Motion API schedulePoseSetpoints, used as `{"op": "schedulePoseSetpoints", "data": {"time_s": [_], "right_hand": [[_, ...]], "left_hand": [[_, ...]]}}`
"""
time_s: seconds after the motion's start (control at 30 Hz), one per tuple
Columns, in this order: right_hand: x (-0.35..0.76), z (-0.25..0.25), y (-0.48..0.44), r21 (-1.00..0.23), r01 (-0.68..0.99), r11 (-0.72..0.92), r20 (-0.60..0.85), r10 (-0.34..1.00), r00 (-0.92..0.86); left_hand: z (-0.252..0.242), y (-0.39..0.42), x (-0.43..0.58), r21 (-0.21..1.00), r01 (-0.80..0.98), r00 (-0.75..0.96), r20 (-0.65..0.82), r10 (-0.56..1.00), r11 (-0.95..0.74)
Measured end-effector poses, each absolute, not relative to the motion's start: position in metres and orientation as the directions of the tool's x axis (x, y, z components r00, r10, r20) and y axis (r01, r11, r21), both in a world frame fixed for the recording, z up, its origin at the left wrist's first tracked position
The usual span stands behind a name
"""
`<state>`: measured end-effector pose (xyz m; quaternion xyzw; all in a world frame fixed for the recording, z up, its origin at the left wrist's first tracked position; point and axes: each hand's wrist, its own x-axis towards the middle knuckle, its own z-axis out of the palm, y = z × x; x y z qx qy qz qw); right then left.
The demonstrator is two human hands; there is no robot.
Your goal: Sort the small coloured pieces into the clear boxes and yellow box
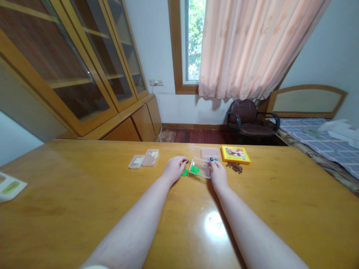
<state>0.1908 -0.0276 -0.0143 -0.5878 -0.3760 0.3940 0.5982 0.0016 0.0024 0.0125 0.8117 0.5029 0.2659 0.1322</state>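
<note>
The wooden table [70, 209] bears green pieces [185, 172], brown pieces [235, 167] and a yellow box [235, 154].

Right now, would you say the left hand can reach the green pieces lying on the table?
Probably yes: the left hand is right beside these green pieces, and the clear plastic box in the right hand seems off to one side, not over them.

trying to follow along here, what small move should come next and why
Probably the left hand should gather the loose green pieces into the clear box: they lie on the table right by that hand, while the right hand holds the box close by, with green pieces inside.
</note>
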Motion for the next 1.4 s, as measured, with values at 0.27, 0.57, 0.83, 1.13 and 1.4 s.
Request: {"op": "schedulePoseSetpoints", "data": {"time_s": [0.27, 0.57, 0.83, 1.13, 1.4], "right_hand": [[0.19, -0.009, -0.029, -0.998, -0.06, -0.009, -0.034, 0.905, 0.425], [0.192, -0.017, -0.026, -0.998, -0.07, 0.004, -0.024, 0.914, 0.406], [0.191, -0.016, -0.027, -0.992, -0.124, 0.006, -0.043, 0.92, 0.389], [0.19, -0.011, -0.029, -0.996, -0.091, -0.005, -0.041, 0.917, 0.396], [0.191, -0.014, -0.027, -0.996, -0.089, -0.005, -0.041, 0.914, 0.403]], "left_hand": [[0.01, 0.003, 0.002, 0.381, 0.806, 0.419, 0.174, 0.891, -0.453], [0.007, 0.005, 0.002, 0.271, 0.915, 0.276, 0.123, 0.953, -0.3], [0.001, 0.01, -0.004, 0.276, 0.922, 0.235, 0.16, 0.959, -0.272], [0.002, 0.008, -0.002, 0.294, 0.894, 0.307, 0.151, 0.94, -0.339], [0.003, 0.009, -0.004, 0.349, 0.869, 0.326, 0.133, 0.936, -0.352]]}}
